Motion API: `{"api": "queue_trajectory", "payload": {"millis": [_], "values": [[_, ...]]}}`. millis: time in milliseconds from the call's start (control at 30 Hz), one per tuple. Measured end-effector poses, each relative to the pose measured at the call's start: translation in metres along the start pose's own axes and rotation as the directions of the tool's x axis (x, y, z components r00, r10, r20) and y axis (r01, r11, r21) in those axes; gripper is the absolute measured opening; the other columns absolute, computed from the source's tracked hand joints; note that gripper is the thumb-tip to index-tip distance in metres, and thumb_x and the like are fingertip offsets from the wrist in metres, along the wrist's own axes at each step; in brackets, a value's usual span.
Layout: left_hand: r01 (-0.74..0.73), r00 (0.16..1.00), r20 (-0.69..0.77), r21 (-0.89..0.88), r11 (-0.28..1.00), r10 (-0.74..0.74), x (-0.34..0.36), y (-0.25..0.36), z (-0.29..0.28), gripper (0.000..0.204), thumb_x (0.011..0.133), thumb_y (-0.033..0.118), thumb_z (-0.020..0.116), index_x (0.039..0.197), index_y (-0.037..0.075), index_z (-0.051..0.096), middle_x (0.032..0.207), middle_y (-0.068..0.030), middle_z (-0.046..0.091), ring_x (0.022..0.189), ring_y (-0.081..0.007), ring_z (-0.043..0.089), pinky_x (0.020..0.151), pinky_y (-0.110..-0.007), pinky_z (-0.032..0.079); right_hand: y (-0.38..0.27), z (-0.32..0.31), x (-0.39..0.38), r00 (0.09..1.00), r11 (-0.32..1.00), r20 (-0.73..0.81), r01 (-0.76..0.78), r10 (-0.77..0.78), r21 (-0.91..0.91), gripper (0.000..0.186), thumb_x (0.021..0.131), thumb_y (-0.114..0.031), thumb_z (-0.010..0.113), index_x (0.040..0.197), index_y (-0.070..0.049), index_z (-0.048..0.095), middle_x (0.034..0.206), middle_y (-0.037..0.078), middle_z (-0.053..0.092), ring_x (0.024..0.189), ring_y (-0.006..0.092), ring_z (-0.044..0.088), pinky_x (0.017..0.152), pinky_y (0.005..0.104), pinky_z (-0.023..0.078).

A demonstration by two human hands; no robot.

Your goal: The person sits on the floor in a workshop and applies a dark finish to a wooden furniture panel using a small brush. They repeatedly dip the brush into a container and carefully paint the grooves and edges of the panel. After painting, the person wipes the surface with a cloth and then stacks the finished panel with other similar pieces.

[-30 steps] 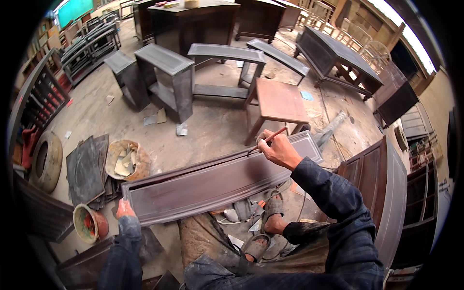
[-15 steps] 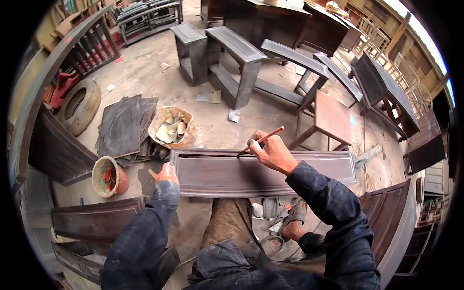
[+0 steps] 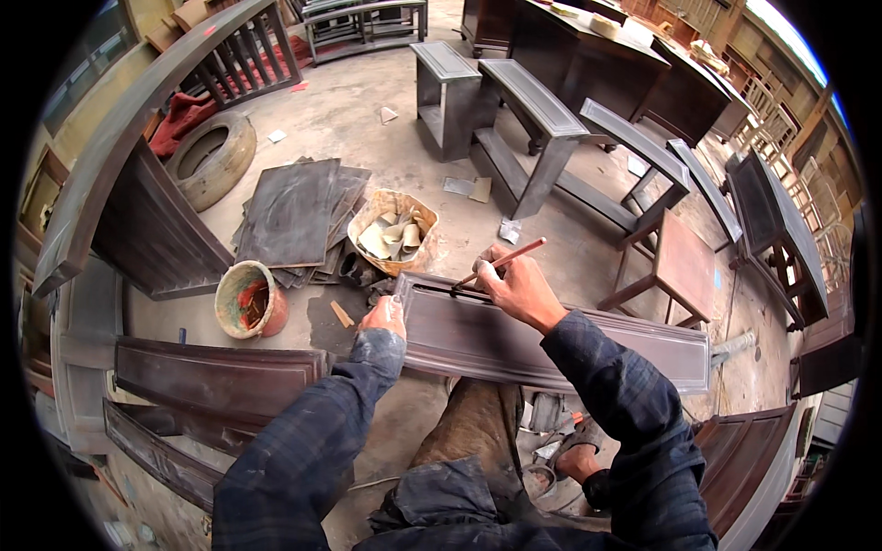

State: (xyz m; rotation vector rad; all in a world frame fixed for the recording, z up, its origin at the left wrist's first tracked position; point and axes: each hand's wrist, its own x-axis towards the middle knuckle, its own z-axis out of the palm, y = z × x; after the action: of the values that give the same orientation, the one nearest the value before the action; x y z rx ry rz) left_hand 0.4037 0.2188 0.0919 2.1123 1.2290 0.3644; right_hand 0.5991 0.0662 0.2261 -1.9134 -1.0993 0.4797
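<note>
Across my lap lies a long dark-brown wooden panel (image 3: 551,345) with a moulded, grooved border. My left hand (image 3: 383,317) is closed around its left end, thumb on the edge. A thin brush (image 3: 511,257) with a reddish handle is pinched in my right hand (image 3: 520,292). Its dark tip touches the groove along the panel's far edge, close to the left end. The groove around the tip looks wet and darker than the rest. My right fingertips are partly hidden behind the hand.
Beyond the panel stand a tub of curled scraps (image 3: 393,262), a stack of dark boards (image 3: 289,216) and a paint-stained bucket (image 3: 262,321). A brown stool (image 3: 684,266) is at the right. Grey frames (image 3: 537,151) and a tyre (image 3: 216,165) lie farther off. More panels (image 3: 216,381) flank me.
The view has swung left, so the surroundings sit farther right. My right hand has drawn the brush along the groove toward the panel's left end. My left hand keeps its grip.
</note>
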Motion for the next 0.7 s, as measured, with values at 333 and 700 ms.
{"api": "queue_trajectory", "payload": {"millis": [333, 700], "values": [[0.006, 1.0, 0.015, -0.037, 0.999, -0.006, -0.002, 0.005, 0.001, 0.028, 0.096, 0.034, 0.055, 0.114, 0.014, 0.062, 0.101, -0.0201, 0.07, 0.095, -0.0444, 0.064, 0.083, -0.052, 0.051, -0.01, 0.039, 0.029, 0.998, 0.996, 0.01, 0.066, -0.065, -0.052, 0.024, 0.091, -0.02, 0.057, 0.09, 0.003, 0.059, 0.075, 0.021, 0.065, 0.071, 0.0344, 0.065, 0.067, 0.0429, 0.049], [0.02, 0.999, 0.035, -0.035, 0.999, -0.019, -0.002, 0.01, -0.002, 0.027, 0.097, 0.034, 0.054, 0.114, 0.014, 0.062, 0.1, -0.0193, 0.07, 0.095, -0.044, 0.065, 0.082, -0.052, 0.051, -0.011, 0.045, 0.033, 0.996, 0.996, -0.021, 0.083, -0.082, 0.04, 0.022, 0.095, -0.02, 0.057, 0.091, 0.001, 0.06, 0.072, 0.014, 0.065, 0.069, 0.0216, 0.064, 0.067, 0.0374, 0.049]]}}
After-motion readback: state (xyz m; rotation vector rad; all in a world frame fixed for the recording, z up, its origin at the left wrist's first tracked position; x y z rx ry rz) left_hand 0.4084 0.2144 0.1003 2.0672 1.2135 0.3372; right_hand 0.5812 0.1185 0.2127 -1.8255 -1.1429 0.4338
